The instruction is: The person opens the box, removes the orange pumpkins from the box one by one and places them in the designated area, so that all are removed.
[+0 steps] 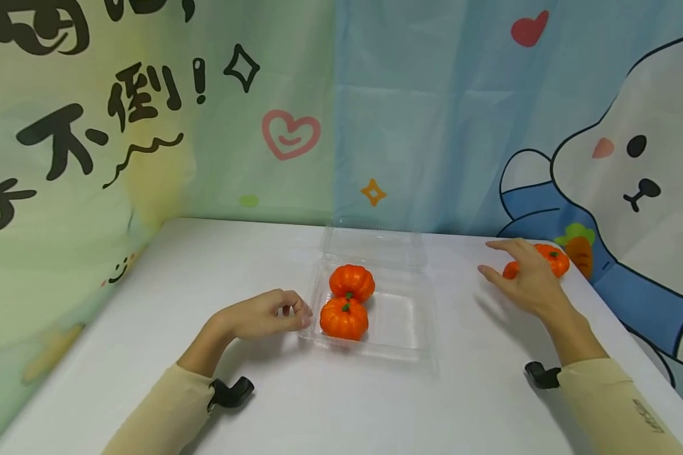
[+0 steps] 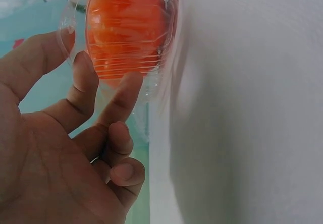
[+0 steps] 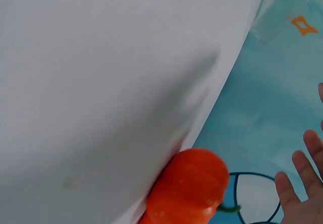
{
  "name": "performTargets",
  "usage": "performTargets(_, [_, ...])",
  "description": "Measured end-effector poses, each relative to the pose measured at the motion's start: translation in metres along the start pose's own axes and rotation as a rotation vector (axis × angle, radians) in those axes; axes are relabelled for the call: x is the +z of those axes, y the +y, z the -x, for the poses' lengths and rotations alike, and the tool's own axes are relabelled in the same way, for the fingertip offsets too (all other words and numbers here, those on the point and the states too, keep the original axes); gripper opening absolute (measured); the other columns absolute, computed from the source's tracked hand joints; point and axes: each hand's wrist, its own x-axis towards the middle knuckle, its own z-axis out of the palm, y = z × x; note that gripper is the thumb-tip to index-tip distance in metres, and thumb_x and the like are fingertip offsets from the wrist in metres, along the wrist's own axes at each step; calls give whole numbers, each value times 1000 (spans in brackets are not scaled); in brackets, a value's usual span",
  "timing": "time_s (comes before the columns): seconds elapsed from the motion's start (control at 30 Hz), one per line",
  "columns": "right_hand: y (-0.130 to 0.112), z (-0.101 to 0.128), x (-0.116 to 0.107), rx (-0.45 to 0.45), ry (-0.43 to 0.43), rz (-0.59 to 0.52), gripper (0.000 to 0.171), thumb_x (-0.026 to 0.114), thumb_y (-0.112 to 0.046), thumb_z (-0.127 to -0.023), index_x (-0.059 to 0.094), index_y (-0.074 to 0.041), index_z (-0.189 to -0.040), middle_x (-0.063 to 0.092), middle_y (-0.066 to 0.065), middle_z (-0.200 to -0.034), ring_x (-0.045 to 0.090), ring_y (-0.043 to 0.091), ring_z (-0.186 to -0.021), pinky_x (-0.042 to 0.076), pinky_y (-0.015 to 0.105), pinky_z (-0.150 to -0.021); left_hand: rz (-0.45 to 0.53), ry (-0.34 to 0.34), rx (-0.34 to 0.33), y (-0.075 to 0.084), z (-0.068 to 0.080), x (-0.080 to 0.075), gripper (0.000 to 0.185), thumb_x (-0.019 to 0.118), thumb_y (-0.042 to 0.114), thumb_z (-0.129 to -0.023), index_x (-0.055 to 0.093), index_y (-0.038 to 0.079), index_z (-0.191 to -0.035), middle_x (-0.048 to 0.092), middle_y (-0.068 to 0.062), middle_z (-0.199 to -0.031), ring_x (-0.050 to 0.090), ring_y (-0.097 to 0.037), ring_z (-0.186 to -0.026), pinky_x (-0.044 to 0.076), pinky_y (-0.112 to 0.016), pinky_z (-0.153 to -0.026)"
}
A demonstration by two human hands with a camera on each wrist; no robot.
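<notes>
Left hand [image 1: 262, 314] rests on the white table [image 1: 205, 272], its curled fingertips [image 2: 128, 85] touching the near left corner of the clear plastic clamshell box [image 1: 398, 316], gripping nothing. Two small orange pumpkins [image 1: 344, 318] sit inside the box, touching. Right of the box, the right hand [image 1: 523, 278] hovers spread over a third pumpkin [image 1: 553, 258]. Behind, the backdrop reads "不倒!" [image 1: 119, 120].

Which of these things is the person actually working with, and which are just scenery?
In use:
- clear plastic clamshell box, its near-left rim touched by the left hand
- two small orange pumpkins inside the box
- third small pumpkin by the table's right edge, with the right hand open over it

Just there:
- white table
- cartoon backdrop
</notes>
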Motion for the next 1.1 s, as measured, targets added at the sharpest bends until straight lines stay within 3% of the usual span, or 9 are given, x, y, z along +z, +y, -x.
performTargets(0.5, [-33, -14, 28, -147, -20, -70, 50, 83, -14, -84, 65, -7, -130, 62, 15, -132, 54, 36, -124, 45, 64, -100, 13, -7, 5, 2, 0, 1, 16, 62, 30, -101, 70, 17, -95, 71, 6, -105, 58, -18, -102, 44, -36, -91])
performTargets(0.97, [-56, -31, 32, -299, -27, -116, 54, 86, -11, -81, 65, -10, -130, 64, 10, -125, 59, 29, -116, 50, 55, -95, -1, -7, 0, 3, 5, 0, 17, 63, 30, -100, 70, 16, -95, 72, 5, -109, 59, -19, -106, 44, -42, -95])
performTargets(1.1, [-60, -34, 33, -320, -19, -128, 54, 86, -10, -80, 66, -9, -130, 65, 10, -124, 60, 29, -116, 49, 47, -97, -5, -6, -2, 3, 5, 0, 16, 62, 30, -100, 70, 17, -95, 72, 5, -109, 59, -19, -107, 44, -41, -95])
